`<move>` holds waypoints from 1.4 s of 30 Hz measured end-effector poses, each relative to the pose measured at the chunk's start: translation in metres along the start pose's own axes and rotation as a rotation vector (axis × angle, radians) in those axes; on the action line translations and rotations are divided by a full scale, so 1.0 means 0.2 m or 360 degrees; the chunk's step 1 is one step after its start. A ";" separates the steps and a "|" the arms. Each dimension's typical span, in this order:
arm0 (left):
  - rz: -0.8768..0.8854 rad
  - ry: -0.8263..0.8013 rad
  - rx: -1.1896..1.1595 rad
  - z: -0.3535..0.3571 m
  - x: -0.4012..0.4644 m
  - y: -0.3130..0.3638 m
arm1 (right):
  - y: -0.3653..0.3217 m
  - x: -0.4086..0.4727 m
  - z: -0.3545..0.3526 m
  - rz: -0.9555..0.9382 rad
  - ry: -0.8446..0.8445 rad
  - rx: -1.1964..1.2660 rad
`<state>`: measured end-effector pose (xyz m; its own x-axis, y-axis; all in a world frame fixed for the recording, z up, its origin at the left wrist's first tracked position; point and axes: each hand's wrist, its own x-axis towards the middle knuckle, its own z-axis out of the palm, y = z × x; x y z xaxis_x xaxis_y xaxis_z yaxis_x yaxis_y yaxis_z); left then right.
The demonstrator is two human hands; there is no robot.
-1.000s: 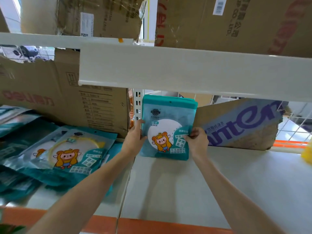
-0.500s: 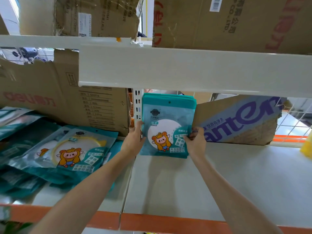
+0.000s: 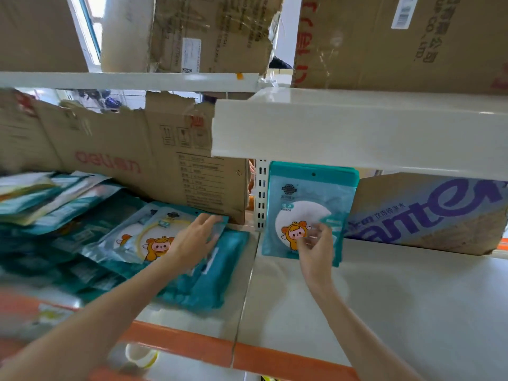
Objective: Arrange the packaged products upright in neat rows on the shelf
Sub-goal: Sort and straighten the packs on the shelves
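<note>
A small stack of teal plastic pouches printed with an orange cartoon figure (image 3: 308, 207) is stood upright at the back of the white metal shelf (image 3: 384, 292), propped against the perforated upright post (image 3: 261, 193). It is steadied by the right hand (image 3: 316, 244), whose fingertips are laid against the front pouch's lower right part — whether they pinch its edge or only press cannot be told, though the contact seems meant to stop the stack tipping forward. To the left of that grip, across the shelf seam, the left hand (image 3: 192, 240) is laid with spread, relaxed fingers on the topmost pouch of a loose flat pile (image 3: 132, 237) — nothing gripped yet, apparently to take the next one. A torn brown cardboard box (image 3: 123, 152) is stood behind the pile.
</note>
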<state>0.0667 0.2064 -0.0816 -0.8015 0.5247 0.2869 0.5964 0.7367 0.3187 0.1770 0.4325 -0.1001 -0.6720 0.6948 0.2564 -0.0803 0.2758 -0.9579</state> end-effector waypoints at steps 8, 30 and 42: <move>-0.0481 0.0025 0.0130 -0.26 -0.23 -0.37 | -0.10 -0.23 0.49 0.0215 -0.0656 0.0095; -0.0643 0.0019 -0.0030 -0.30 -0.26 -0.63 | -0.18 -0.35 0.79 0.0597 -0.0792 -0.0169; -0.0954 -0.0066 -0.0582 -0.37 -0.26 -0.66 | -0.19 -0.46 0.77 0.0560 -0.0789 0.0260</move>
<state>0.0334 0.0503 -0.0711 -0.9934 0.0941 -0.0659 0.0217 0.7170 0.6967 0.1293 0.2553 -0.1071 -0.9370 0.3240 -0.1307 0.1225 -0.0455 -0.9914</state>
